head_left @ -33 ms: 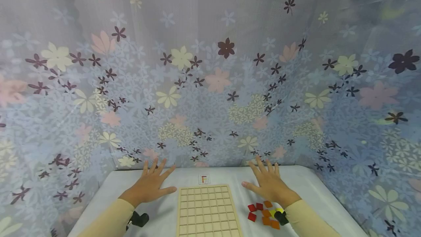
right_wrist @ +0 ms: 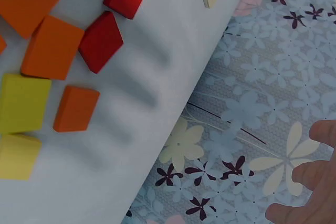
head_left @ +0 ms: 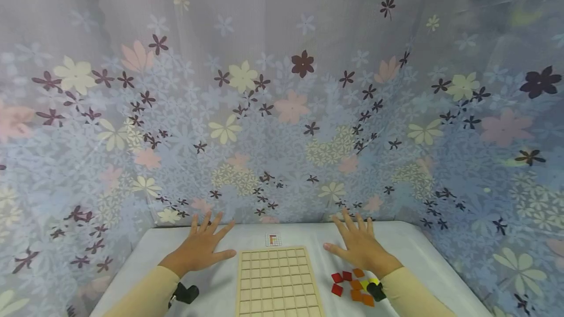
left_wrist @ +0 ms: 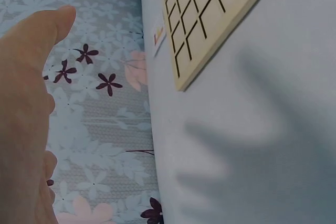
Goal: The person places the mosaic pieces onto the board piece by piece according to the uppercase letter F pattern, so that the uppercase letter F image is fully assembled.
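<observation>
A pale, wood-like board (head_left: 279, 283), ridged into square cells, lies on the smooth white counter (head_left: 423, 246); flat-faced red blocks (head_left: 337, 290), orange blocks (head_left: 356, 295) and yellow blocks (right_wrist: 23, 103) cluster loosely. The board sits between my left grip (head_left: 198, 251) and my right grip (head_left: 359, 248), both released, fingers spread; the blocks lie just nearer me than my right grip. The head view cuts off the board's near end; a black wrist device (head_left: 375, 291) partly covers the yellow. The small card's (head_left: 273, 239) print is hard to read.

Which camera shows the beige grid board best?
The head view: most of the beige grid board appears, cut off only at the bottom. The left wrist view catches one corner; the right wrist view, just a sliver up top.
</observation>
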Demonstrator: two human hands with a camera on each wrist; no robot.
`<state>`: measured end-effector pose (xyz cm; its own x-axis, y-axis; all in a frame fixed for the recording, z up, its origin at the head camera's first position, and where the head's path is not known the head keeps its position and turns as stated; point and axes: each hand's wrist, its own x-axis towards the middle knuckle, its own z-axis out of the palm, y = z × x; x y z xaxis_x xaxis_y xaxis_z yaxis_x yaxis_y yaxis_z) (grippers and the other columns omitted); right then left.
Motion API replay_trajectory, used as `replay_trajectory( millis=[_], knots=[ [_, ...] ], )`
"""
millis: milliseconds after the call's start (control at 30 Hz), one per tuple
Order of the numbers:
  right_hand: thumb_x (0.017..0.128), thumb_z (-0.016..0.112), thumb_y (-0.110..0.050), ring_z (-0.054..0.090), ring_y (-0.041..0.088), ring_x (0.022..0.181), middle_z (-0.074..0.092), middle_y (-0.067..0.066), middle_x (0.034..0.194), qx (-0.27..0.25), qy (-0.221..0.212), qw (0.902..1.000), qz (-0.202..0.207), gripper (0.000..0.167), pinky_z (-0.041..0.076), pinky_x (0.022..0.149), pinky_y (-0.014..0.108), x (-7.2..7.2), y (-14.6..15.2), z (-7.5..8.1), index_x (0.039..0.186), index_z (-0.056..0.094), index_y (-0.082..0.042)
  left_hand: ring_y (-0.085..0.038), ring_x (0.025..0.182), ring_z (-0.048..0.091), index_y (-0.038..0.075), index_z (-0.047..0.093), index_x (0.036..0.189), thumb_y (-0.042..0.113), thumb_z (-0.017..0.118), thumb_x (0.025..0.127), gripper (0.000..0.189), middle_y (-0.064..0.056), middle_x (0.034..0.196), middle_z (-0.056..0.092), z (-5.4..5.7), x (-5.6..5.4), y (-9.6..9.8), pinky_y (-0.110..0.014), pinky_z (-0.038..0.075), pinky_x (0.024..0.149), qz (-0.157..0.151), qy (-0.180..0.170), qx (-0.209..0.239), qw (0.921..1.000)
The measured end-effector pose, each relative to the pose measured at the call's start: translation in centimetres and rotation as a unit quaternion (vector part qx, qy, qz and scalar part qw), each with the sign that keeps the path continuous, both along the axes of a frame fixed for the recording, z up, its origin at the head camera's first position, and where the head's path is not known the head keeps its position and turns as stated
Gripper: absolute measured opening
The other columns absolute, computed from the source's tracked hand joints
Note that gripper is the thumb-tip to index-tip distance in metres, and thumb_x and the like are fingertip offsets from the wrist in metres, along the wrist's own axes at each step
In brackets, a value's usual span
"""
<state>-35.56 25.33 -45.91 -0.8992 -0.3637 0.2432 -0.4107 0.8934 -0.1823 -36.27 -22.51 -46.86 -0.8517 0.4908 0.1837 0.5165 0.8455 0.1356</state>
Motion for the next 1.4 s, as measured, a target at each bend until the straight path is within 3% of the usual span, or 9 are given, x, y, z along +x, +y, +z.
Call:
replay_trajectory(
  millis=[133,367,467,600,700,833,1133,1300,1400],
  knots=[
    [0.1,0.053,-0.072,0.015,0.068,0.145,0.013,0.03,0.169,-0.007,0.012,0.9999,0.009,0.095,-0.004,0.107,0.084,-0.1,0.0,-0.3,0.165,0.034,-0.006,-0.052,0.153,-0.004,0.024,0.029,0.169,0.071,0.051,0.101,0.085,-0.021,0.172,0.009,-0.1,-0.1,0.0,-0.074,-0.013,0.112,-0.004,0.011,0.007,0.9999],
    [0.1,0.052,-0.073,0.017,0.067,0.145,0.014,0.03,0.169,-0.017,0.023,0.9995,0.013,0.095,-0.001,0.107,0.084,0.0,-0.2,-0.6,0.166,0.033,-0.007,-0.054,0.153,0.0,0.021,0.031,0.168,0.074,0.048,0.1,0.088,-0.022,0.172,0.007,-0.5,0.2,0.3,-0.071,-0.019,0.111,-0.005,0.01,0.019,0.9998],
    [0.101,0.05,-0.073,0.016,0.066,0.146,0.007,0.027,0.171,-0.03,0.003,0.9995,0.004,0.095,-0.003,0.107,0.084,0.6,-0.5,-1.0,0.167,0.031,-0.008,-0.052,0.154,0.0,0.022,0.03,0.168,0.077,0.046,0.099,0.09,-0.021,0.172,0.007,-0.9,0.9,1.0,-0.072,-0.017,0.112,0.0,-0.015,0.034,0.9993],
    [0.103,0.051,-0.067,0.011,0.064,0.148,0.0,0.023,0.172,-0.079,-0.039,0.996,-0.007,0.09,-0.005,0.108,0.082,2.1,-1.2,-1.6,0.167,0.028,-0.009,-0.054,0.153,0.005,0.018,0.032,0.168,0.072,0.051,0.101,0.088,-0.024,0.171,0.014,-1.7,2.4,2.7,-0.077,-0.009,0.112,-0.019,-0.07,0.095,0.9928],
    [0.105,0.051,-0.064,0.008,0.063,0.149,0.002,0.024,0.172,-0.121,-0.065,0.9905,-0.01,0.087,-0.005,0.109,0.081,3.4,-1.7,-2.2,0.168,0.026,-0.008,-0.057,0.152,0.009,0.016,0.034,0.167,0.066,0.057,0.101,0.086,-0.026,0.17,0.018,-2.5,3.8,4.0,-0.08,-0.007,0.11,-0.045,-0.112,0.132,0.9838],
    [0.106,0.049,-0.064,0.011,0.06,0.15,0.008,0.026,0.171,-0.153,-0.08,0.9848,-0.017,0.088,-0.002,0.111,0.079,4.4,-2.0,-3.2,0.168,0.025,-0.007,-0.059,0.151,0.01,0.014,0.036,0.166,0.061,0.062,0.101,0.085,-0.027,0.169,0.018,-4.1,5.1,5.1,-0.08,-0.007,0.109,-0.059,-0.137,0.143,0.9783],
    [0.1,0.06,-0.066,0.019,0.053,0.151,0.024,0.027,0.168,-0.17,-0.117,0.9774,-0.045,0.094,0.01,0.115,0.076,5.3,-1.1,-5.6,0.166,0.031,-0.006,-0.065,0.147,0.013,0.008,0.037,0.164,0.067,0.065,0.096,0.095,-0.034,0.166,0.019,-7.4,7.3,4.8,-0.085,-0.001,0.106,-0.042,-0.135,0.141,0.9798],
    [0.098,0.074,-0.05,0.032,0.049,0.147,0.038,0.025,0.162,-0.212,-0.134,0.9675,-0.032,0.082,0.029,0.112,0.071,6.1,-0.3,-7.1,0.158,0.046,-0.003,-0.061,0.149,0.014,0.008,0.037,0.164,0.07,0.064,0.094,0.098,-0.033,0.166,0.019,-8.7,7.9,4.7,-0.082,0.002,0.109,-0.044,-0.129,0.139,0.9808],
    [0.095,0.08,-0.044,0.038,0.047,0.144,0.048,0.022,0.156,-0.224,-0.125,0.9662,-0.021,0.075,0.031,0.113,0.068,6.6,-0.3,-7.9,0.152,0.055,-0.002,-0.06,0.15,0.016,0.007,0.037,0.164,0.073,0.062,0.094,0.099,-0.034,0.166,0.02,-9.3,7.9,4.8,-0.08,0.005,0.111,-0.031,-0.119,0.133,0.9834]
  ],
)
